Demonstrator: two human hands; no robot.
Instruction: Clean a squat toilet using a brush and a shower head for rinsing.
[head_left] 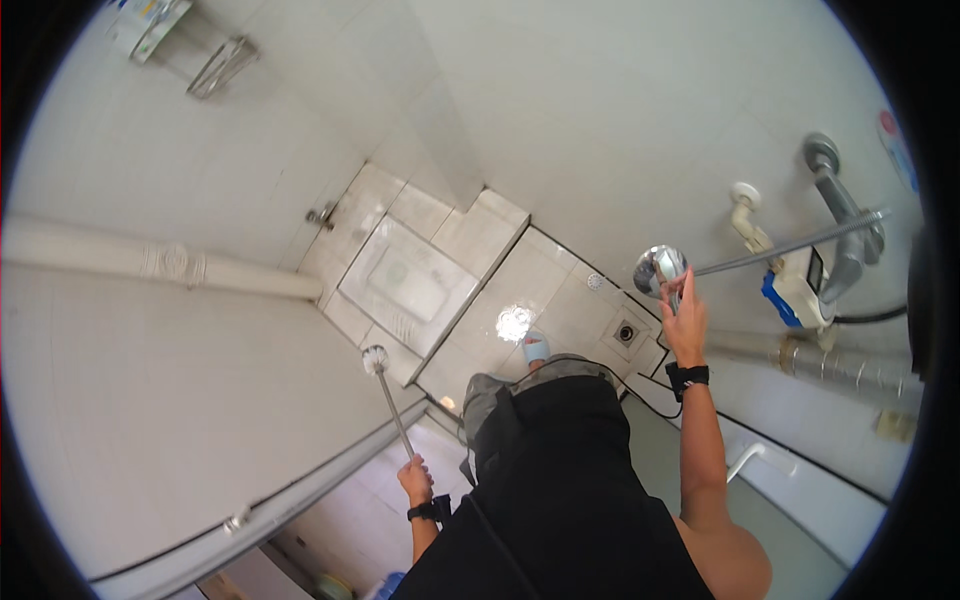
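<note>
My left hand (416, 481) is closed around the metal handle of a toilet brush (393, 402). The brush's round white head (375, 359) points away from me, up off the floor near the step. On the right, my right hand (686, 322) grips a chrome shower head (655, 268) near the wall, and its silver hose (790, 247) runs up to a wall mixer (846, 228). Part of the shower head is covered by my fingers. Ahead, a white squat toilet (410, 283) is set into a raised tiled platform (497, 222).
A wet tiled floor (560, 270) with a square drain (626, 333) lies below me. One foot in a light blue slipper (536, 347) stands on it. A white pipe (90, 255) runs along the left wall; a white boxed device (800, 285) and another pipe (830, 365) are at right.
</note>
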